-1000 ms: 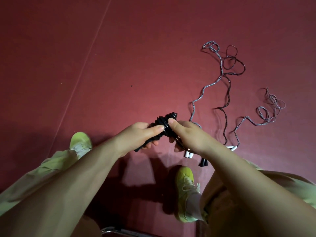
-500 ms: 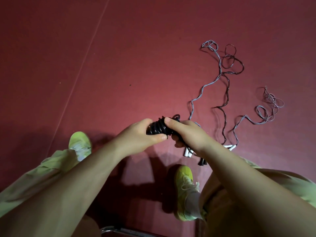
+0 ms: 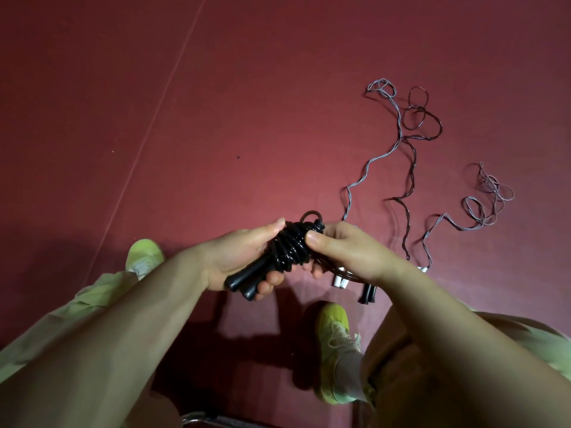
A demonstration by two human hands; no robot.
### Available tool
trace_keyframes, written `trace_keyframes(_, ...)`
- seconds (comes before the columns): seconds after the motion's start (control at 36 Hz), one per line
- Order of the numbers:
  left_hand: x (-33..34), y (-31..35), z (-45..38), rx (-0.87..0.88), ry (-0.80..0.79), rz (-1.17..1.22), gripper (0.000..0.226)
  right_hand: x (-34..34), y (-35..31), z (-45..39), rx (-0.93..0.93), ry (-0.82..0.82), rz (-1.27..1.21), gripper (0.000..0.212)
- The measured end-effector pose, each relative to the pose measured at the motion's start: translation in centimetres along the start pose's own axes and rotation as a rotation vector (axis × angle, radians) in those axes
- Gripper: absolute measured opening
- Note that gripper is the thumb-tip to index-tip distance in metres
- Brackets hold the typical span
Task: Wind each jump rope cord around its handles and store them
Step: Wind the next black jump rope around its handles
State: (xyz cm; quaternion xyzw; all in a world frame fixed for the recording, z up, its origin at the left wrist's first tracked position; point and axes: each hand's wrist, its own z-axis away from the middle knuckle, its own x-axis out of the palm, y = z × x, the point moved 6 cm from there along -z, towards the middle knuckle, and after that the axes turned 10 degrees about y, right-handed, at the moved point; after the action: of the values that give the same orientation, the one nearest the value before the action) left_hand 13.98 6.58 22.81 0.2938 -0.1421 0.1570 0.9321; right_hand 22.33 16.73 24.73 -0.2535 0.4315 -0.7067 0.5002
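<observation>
Black jump rope (image 3: 285, 251), held above the red floor (image 3: 216, 118) between both hands, in front of the knees. Two black handles lie side by side; glossy cord is wound thick around their upper half, with a small loop standing up at the top. The bare handle butts stick out down-left.

Handling, as a judgement: light, with rigid handles. The cord looks like slick plastic with some spring, so the coils will likely want to loosen if let go. Best hold is across the bare lower handles, with a thumb pressing the last turn; the tail end needs tucking before release.

Left hand (image 3: 238, 257): fingers curled under the handles, thumb up along the coil's left side. It grips the bundle and carries its weight.

Right hand (image 3: 346, 253): thumb pressed onto the coil's right side, fingers curled beneath. It pinches the wound cord. A thin dark strand runs under this hand; I cannot tell where it ends.

On the floor to the right, well apart from the hands: a grey rope (image 3: 383, 143), a dark rope (image 3: 411, 168) and a second grey rope (image 3: 482, 205), all loose and unwound, their handles lying near the right shoe (image 3: 335, 335).
</observation>
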Motion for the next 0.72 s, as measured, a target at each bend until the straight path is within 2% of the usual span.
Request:
trace_keyframes(0.19,-0.7,0.8,-0.2,0.123,0.18,-0.017,0.066,-0.7,0.1,-0.2,0.064,0.092,0.047,0.052)
trace_keyframes(0.31,-0.3,0.9,-0.1,0.117,0.136,0.027,0.066,-1.2,0.4,-0.3,0.047,0.131,0.138,0.051)
trace_keyframes(0.42,-0.1,1.1,0.2,0.125,0.112,0.064,0.063,-1.3,0.0,-0.2,0.019,0.116,0.158,0.05)
trace_keyframes(0.58,-0.2,2.3,0.8,0.248,0.159,0.109,0.05,-1.2,-0.4,0.1,0.019,0.063,0.044,0.029)
trace_keyframes(0.72,-0.3,2.6,0.9,0.306,0.226,0.169,0.045,-0.9,-0.3,0.3,0.037,-0.023,-0.012,0.045)
